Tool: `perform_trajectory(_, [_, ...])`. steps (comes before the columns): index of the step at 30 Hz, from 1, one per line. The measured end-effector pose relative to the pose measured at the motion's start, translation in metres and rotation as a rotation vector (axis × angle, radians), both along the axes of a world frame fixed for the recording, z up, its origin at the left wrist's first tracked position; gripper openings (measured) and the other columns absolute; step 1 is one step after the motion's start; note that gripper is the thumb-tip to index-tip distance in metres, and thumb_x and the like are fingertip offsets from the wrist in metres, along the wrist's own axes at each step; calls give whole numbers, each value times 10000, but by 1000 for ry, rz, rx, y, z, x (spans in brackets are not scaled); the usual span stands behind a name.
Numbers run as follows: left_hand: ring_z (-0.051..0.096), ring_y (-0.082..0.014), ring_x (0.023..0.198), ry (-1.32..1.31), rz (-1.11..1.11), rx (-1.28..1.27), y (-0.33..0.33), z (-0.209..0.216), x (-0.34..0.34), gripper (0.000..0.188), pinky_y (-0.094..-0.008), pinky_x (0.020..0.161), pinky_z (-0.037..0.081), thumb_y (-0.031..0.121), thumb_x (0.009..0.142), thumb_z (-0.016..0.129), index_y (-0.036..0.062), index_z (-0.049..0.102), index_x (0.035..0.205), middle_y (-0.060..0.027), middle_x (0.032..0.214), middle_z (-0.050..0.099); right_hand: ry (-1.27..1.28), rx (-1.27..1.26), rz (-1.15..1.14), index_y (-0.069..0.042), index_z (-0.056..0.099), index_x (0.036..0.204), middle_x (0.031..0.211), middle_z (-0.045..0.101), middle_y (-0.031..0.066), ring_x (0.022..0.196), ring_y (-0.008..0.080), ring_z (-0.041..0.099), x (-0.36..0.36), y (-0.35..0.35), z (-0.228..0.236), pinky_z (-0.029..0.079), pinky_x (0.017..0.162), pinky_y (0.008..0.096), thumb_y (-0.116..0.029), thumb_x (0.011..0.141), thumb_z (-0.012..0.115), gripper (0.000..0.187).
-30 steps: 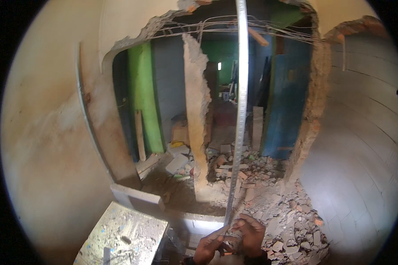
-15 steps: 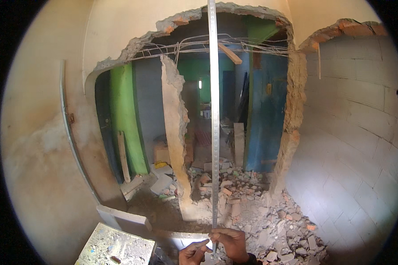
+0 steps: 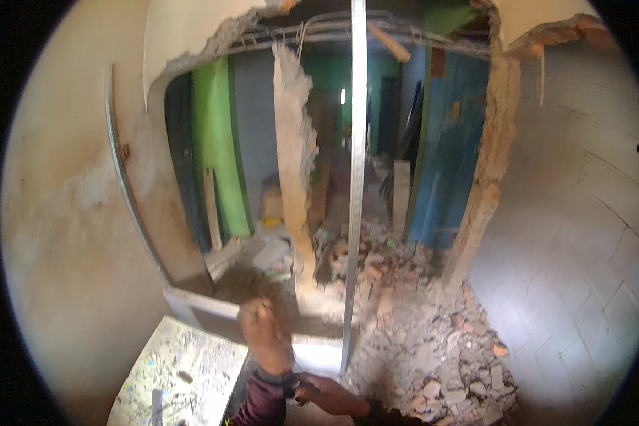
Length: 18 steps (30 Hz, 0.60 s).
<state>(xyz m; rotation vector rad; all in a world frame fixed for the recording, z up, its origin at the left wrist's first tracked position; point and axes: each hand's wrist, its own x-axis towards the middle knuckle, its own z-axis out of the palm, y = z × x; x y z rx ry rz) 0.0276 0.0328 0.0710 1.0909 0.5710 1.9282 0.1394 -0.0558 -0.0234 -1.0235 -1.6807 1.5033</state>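
A long, narrow metal strip (image 3: 356, 170) stands nearly upright before the broken wall opening. Its lower end is beside a pale, low ledge (image 3: 318, 355), and neither hand touches it. My left hand (image 3: 266, 337) is raised to the left of the strip, its fingers curled in and blurred by motion. What it holds, if anything, does not show. Lower down, my right hand (image 3: 330, 394) is by the left wrist and dark sleeve. Its fingers are closed near a small dark shape I cannot make out.
A paint-spattered board (image 3: 181, 369) is at the lower left. Broken brick rubble (image 3: 405, 326) covers the floor to the right. A jagged wall remnant (image 3: 293, 135) stands within the opening, and exposed bars (image 3: 326, 28) cross its top. A bent pipe (image 3: 124, 186) runs down the left wall.
Both hands have let go of the strip's lower end. The left has risen to the left, and the right has shifted down and left. The surroundings sit higher in view.
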Motion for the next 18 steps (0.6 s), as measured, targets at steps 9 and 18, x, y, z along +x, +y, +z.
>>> perform_trajectory(9, [368, -30, 550, -180, 478, 15, 26, -1, -48, 176, -206, 457, 302, 273, 1008, 566, 102, 526, 1016, 52, 691, 437, -94, 88, -97, -52, 637, 1214, 1044, 677, 117, 863, 218, 648, 40, -67, -30, 521, 815, 364, -352, 1044, 438, 399])
perform_trajectory(18, [397, -53, 497, -77, 533, 113, 42, -8, -33, 344, -203, 413, 296, 289, 1010, 542, -4, 502, 1187, 13, 652, 452, 470, -400, 17, -24, 643, 1229, 890, 611, 54, 788, 121, 528, 60, -100, -49, 443, 732, 282, -312, 1008, 492, 393])
